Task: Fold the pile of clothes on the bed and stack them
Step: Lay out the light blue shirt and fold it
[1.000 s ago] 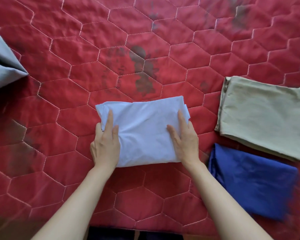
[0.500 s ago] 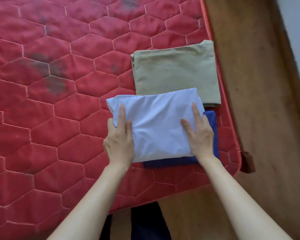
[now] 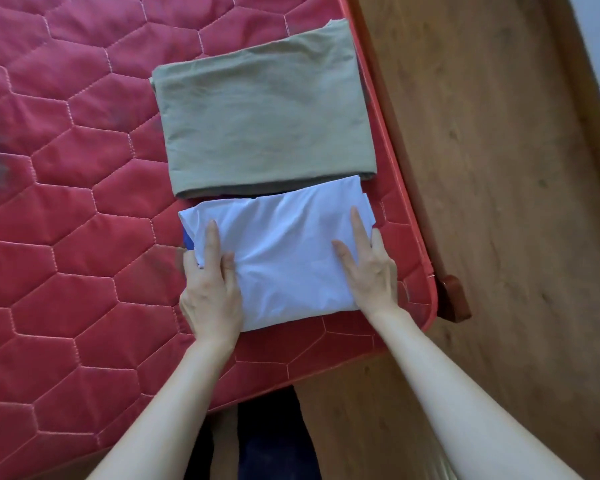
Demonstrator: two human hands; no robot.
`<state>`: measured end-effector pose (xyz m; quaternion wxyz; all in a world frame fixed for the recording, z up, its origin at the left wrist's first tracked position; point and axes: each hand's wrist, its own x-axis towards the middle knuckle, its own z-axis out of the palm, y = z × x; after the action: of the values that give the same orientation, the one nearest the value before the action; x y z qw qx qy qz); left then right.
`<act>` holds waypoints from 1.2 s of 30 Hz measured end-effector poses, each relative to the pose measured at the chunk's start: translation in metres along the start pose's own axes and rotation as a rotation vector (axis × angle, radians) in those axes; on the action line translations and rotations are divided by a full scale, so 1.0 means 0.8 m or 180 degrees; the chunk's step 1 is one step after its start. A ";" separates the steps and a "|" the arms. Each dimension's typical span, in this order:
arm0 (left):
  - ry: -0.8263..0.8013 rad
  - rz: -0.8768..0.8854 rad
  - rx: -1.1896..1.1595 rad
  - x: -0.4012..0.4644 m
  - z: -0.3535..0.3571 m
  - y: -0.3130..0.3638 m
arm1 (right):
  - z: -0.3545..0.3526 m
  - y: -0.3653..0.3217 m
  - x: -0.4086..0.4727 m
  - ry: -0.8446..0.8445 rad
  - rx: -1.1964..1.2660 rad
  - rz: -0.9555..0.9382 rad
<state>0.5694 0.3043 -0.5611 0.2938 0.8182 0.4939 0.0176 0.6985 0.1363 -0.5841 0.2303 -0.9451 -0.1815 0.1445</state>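
Note:
A folded pale blue-white garment (image 3: 284, 251) lies near the right corner of the red quilted mattress (image 3: 66, 202). It covers a dark blue folded garment (image 3: 187, 239), of which only a sliver shows at its left edge. My left hand (image 3: 210, 285) grips the pale garment's left side, thumb on top and fingers around the edge. My right hand (image 3: 369, 268) holds its right side the same way. A folded olive-beige garment (image 3: 264, 119) lies just beyond, touching the pale one's far edge.
The mattress edge runs along the right, with a wooden bed corner post (image 3: 454, 299) beside it. Wooden floor (image 3: 499, 168) fills the right side. Dark trousers (image 3: 274, 438) show below the mattress front edge.
My hands carried the pale garment from the middle of the mattress to the right and set it on top of the dark blue one, which is now almost fully covered.

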 end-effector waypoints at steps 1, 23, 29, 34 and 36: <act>-0.0051 -0.0085 0.0076 0.001 0.003 -0.007 | 0.009 0.002 -0.001 0.0002 -0.0019 -0.0051; 0.0247 0.1603 0.1353 0.040 0.038 -0.021 | 0.046 -0.020 0.019 0.0685 -0.1243 -0.0729; -0.0259 0.1189 0.1286 0.049 0.077 -0.050 | 0.079 0.002 0.021 0.0354 -0.1117 -0.0610; -0.0517 0.1246 0.1447 0.054 0.062 -0.044 | 0.068 -0.010 0.020 0.0196 -0.1481 -0.0568; -0.0458 0.1446 0.1496 0.060 0.042 -0.038 | 0.056 -0.026 0.018 0.0308 -0.1555 -0.0493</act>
<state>0.5805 0.3386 -0.6165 0.1198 0.9519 0.2674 -0.0896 0.6896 0.1769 -0.6151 0.0141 -0.9617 -0.2717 0.0330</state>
